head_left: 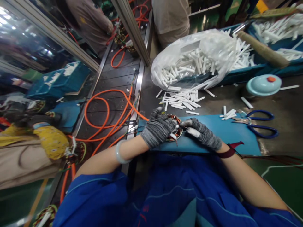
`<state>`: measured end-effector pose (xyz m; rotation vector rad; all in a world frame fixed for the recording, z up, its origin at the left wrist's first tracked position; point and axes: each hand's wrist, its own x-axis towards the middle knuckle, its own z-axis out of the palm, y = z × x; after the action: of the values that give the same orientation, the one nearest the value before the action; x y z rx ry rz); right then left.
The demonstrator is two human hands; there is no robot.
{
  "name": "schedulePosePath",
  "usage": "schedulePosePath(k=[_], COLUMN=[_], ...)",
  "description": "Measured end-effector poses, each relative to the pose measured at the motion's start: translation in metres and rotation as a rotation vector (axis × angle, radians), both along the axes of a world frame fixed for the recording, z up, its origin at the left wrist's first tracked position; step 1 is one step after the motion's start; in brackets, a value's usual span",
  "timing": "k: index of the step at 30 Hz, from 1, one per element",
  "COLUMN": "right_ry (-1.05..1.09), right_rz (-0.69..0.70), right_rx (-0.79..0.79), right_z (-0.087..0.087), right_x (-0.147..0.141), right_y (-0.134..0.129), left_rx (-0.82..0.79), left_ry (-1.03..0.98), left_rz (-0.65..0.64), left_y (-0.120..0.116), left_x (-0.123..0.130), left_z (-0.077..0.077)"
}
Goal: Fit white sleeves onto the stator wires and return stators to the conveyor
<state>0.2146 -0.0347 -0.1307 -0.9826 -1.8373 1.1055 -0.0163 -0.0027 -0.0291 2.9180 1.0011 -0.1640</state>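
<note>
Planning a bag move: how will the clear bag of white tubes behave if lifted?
The clear bag looks thin and wrinkled, so likely floppy. The white tubes inside lie jumbled, so its weight would probably shift. Loose tubes lie on the bench at its near edge, so more may spill.

Clothes: we wear a deep blue top (170, 181) with thin light-blue lines (169, 194), teal panels (190, 215) low in front and small red marks (145, 210); our sleeves (92, 192) leave the forearms bare
Gloves: grey flecked knit on our left hand (157, 130) and right hand (205, 134); we see whitish fingertips (194, 132) on the right
Wrists: we wear a pale, glossy bangle (117, 152) on the left; a dark maroon band (226, 153) on the right
</note>
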Motion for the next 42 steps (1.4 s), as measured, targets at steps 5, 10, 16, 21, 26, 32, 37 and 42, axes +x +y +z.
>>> schedulePosePath(k=[5,10,16,21,26,32,37,42], right_ry=[-0.194,-0.263,-0.168,0.011,0.028,-0.024,-0.022,0.092], right_rz=[0.087,0.175,0.133,0.225,0.176,0.130,0.043,0.004], right_rx=[0.135,0.133,0.002,-0.229,-0.319,-0.204,-0.246,-0.259], right_z=[0.014,0.035,0.026,0.023,0.023,0.018,0.011,-0.002], right_x=[-0.010,-0.017,-0.027,-0.027,-0.029,-0.030,-0.023,0.005], right_y=[0.010,0.017,0.020,0.021,0.020,0.016,0.008,-0.012], left_rx=[-0.064,-0.205,-0.209,-0.188,-0.192,-0.216,-0.235,-0.300], left_ry=[0.051,0.071,-0.024,0.075,0.089,0.205,0.195,0.243], left_rz=[0.072,0.066,0.018,-0.007,-0.033,-0.018,0.032,0.234], left_y=[0.001,0.003,0.004,0.007,0.009,0.011,0.007,0.005], left_x=[-0.016,-0.024,-0.030,-0.027,-0.020,-0.025,-0.009,0.022], left_z=[-0.005,-0.005,-0.007,-0.006,-0.001,0.003,-0.011,-0.001])
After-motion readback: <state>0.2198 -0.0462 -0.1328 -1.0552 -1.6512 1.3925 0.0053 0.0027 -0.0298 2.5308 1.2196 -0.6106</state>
